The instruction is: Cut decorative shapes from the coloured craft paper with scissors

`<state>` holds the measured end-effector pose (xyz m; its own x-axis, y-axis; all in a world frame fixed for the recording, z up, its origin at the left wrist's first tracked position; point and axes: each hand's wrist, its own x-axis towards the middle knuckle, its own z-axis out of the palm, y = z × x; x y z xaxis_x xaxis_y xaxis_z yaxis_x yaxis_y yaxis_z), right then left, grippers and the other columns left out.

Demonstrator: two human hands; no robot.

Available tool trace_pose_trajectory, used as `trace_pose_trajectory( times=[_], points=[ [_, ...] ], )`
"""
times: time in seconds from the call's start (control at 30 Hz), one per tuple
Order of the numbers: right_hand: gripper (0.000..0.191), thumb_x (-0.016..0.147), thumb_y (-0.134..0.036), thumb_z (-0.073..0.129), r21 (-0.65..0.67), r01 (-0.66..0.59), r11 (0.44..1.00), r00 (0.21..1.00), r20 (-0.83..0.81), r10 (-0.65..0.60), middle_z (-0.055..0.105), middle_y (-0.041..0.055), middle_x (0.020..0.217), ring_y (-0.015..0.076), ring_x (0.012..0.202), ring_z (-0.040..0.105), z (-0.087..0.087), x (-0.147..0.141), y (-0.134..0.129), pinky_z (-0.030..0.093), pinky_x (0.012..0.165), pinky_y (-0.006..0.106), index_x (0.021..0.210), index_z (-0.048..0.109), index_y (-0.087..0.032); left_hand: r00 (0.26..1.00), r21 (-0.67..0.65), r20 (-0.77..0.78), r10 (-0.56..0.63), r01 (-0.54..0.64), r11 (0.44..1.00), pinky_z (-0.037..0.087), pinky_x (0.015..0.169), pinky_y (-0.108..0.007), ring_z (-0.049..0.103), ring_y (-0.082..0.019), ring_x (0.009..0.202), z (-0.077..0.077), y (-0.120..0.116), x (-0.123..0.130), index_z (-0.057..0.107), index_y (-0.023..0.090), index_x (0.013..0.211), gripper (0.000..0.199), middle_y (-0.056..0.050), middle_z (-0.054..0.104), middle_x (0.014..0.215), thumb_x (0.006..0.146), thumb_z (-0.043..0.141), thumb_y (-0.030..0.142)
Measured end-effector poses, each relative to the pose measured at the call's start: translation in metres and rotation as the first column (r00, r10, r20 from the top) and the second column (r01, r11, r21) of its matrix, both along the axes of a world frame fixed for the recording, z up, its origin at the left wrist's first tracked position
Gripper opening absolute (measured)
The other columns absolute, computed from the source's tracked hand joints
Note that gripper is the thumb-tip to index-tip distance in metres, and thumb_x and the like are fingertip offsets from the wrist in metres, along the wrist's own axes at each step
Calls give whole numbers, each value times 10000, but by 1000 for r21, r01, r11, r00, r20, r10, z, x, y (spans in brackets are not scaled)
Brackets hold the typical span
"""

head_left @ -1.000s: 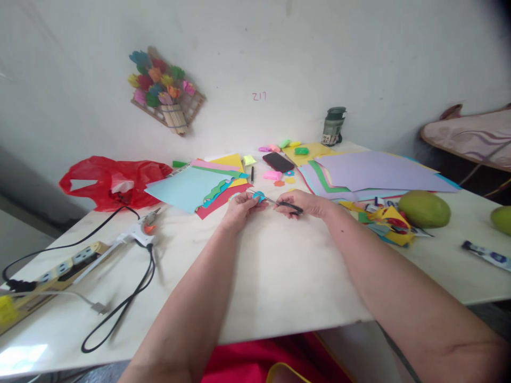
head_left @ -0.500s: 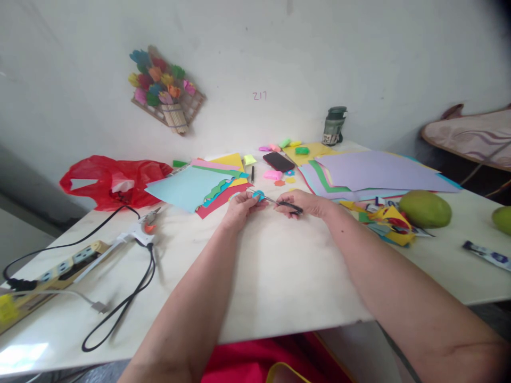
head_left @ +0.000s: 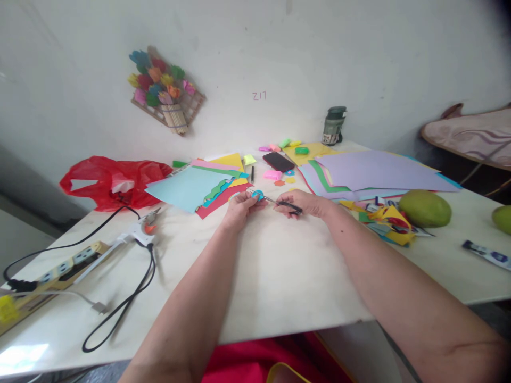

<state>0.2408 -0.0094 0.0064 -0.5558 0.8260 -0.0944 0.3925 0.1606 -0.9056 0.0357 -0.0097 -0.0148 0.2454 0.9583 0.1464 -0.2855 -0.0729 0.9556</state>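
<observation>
My left hand point(head_left: 241, 207) pinches a small piece of blue paper point(head_left: 258, 195) above the table. In my right hand point(head_left: 296, 201) is a pair of black-handled scissors point(head_left: 289, 206), its blades pointing left and meeting the blue paper. How far the blades are apart is too small to tell. Just beyond my hands lie an orange paper cutout point(head_left: 279, 183), a yellow cutout point(head_left: 290, 180) and a blue flower-like cutout point(head_left: 289, 173). A red paper sheet point(head_left: 211, 206) lies behind my left hand.
Coloured paper stacks lie left point(head_left: 187, 186) and right point(head_left: 383, 170), with a phone point(head_left: 278, 161) between them. Paper scraps point(head_left: 393, 223) and a green fruit point(head_left: 425, 208) sit at right. A glue gun point(head_left: 139, 231), a power strip point(head_left: 64, 271) and a red plastic bag point(head_left: 99, 186) occupy the left.
Both hands stay in nearly the same place. The blue paper shifts very slightly at the scissor blades.
</observation>
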Motion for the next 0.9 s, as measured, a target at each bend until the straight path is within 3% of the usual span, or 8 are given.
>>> trace_pose_trajectory(
  times=[0.9],
  points=[
    [331,685,-467,635,19,15,1000,1000,7,-15,531,-37,509,45,370,425,-1,-1,0,316,367,172,755,562,-152,1000,-15,5,17,-17,1000,510,764,-324,660,-197,767,1,-1,2,597,113,722,211,-86,680,760,653,700,284]
  ],
)
